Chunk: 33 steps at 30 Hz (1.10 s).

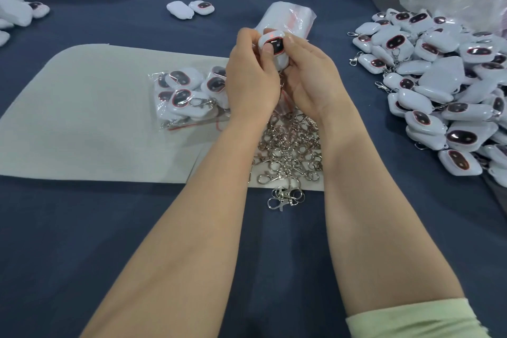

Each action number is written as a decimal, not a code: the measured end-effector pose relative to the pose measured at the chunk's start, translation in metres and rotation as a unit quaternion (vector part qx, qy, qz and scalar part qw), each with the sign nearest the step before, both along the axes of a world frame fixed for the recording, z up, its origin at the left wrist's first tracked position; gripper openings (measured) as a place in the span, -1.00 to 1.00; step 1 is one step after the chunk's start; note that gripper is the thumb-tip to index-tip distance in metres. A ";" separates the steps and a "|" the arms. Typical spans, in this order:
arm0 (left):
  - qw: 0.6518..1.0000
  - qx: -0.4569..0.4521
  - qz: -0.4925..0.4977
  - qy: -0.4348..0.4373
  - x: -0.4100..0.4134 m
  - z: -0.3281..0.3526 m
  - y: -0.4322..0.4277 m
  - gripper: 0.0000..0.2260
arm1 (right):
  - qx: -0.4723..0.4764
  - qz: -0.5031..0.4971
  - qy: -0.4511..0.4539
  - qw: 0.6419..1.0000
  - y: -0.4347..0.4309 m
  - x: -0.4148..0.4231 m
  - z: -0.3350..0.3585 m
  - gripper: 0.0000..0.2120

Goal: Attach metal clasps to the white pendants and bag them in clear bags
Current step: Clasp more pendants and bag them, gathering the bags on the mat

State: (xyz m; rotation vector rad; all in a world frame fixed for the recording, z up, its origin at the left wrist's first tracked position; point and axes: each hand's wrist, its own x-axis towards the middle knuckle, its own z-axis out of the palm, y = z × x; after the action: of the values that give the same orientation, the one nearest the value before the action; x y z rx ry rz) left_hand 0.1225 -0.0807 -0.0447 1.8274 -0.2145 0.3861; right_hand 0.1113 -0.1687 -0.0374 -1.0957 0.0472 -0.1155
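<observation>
- Though cut off by the upper left edge, a few loose pendants (19,8) lie on the blue cloth (82,228); well apart from the work.
- grey mat (82,118) centre left; on its right part sits a filled clear bag (189,99) with several pendants and clasps inside; looks finished.
- left hand (251,82) mid-frame, fingers curled round the held pendant (274,45), thumb on its dark face.
- held pendant is raised above the mat between both hands, in front of a stack of empty bags (290,16); judged light, with a rigid glossy shell, so probably slippery; best pinched on the white sides, off the dark window, with the loop end left free; loop itself hidden by fingers.
- right hand (310,74) touches the left, thumb pressed on the pendant's upper right corner; hands together, both clamped on that one pendant; cannot tell if a clasp is also in the grip, only a metallic glint in the gap below.
- metal clasps (290,145) heaped just below the hands at the mat's right end; small, stiff, likely to snag on each other; take one by the body, thumb on the spring lever.
- pendant pile (439,90) at right; some already carry clasps; loose heap, would probably slide if bumped.
</observation>
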 end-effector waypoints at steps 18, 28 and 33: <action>1.000 -0.003 -0.007 0.012 -0.003 0.001 0.000 -0.86 | 0.014 0.006 -0.006 1.000 0.000 0.001 -0.001 -0.74; 1.000 -0.008 -0.001 0.030 -0.004 0.001 -0.001 -0.80 | -0.096 0.004 -0.033 0.995 -0.004 0.004 -0.008 -0.80; 0.999 -0.017 -0.005 0.033 -0.006 0.003 0.000 -0.81 | -0.100 -0.008 -0.037 0.994 -0.004 0.005 -0.008 -0.81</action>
State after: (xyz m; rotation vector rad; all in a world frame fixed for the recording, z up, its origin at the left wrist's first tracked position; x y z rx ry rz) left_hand 0.1169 -0.0812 -0.0417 1.8014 -0.1697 0.3207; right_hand 0.1167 -0.1725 -0.0454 -1.2900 -0.0228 -0.1791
